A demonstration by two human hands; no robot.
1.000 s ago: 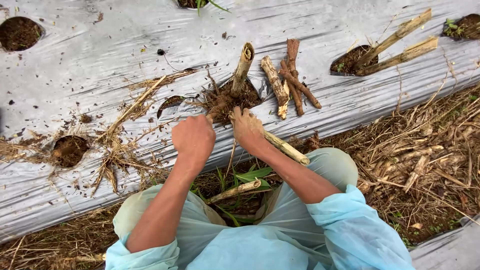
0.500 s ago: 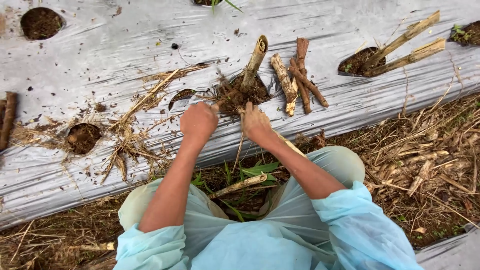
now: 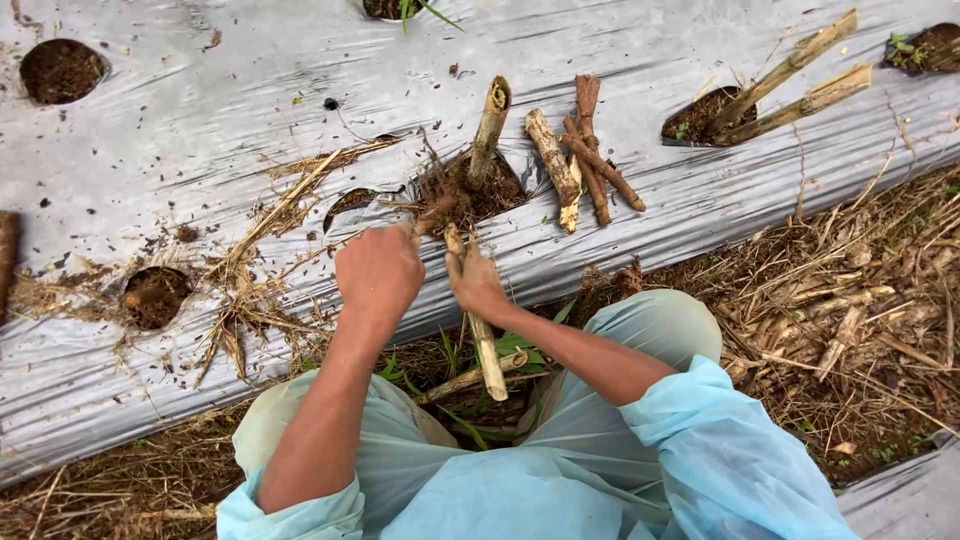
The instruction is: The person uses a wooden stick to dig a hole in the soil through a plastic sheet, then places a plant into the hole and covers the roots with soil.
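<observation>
Cane stick [image 3: 478, 330] is now turned upright in the closed right hand [image 3: 476, 283], no longer slanting sideways; the fisted left hand [image 3: 378, 270] is kept gripping roots [image 3: 437, 205] at the planting hole [image 3: 490, 195].

— What is the person wearing?
— A thin, pale blue plastic raincoat, slightly see-through and wrinkled. Its sleeves are bunched up around the elbows, the left sleeve [image 3: 290, 515] and the right sleeve [image 3: 690, 410], so both forearms are bare.
— Gloves?
— None. The left hand [image 3: 378, 270] and the right hand [image 3: 478, 282] are bare, with no rings or watch showing. The same pale plastic covers the knees [image 3: 655, 325].
</observation>
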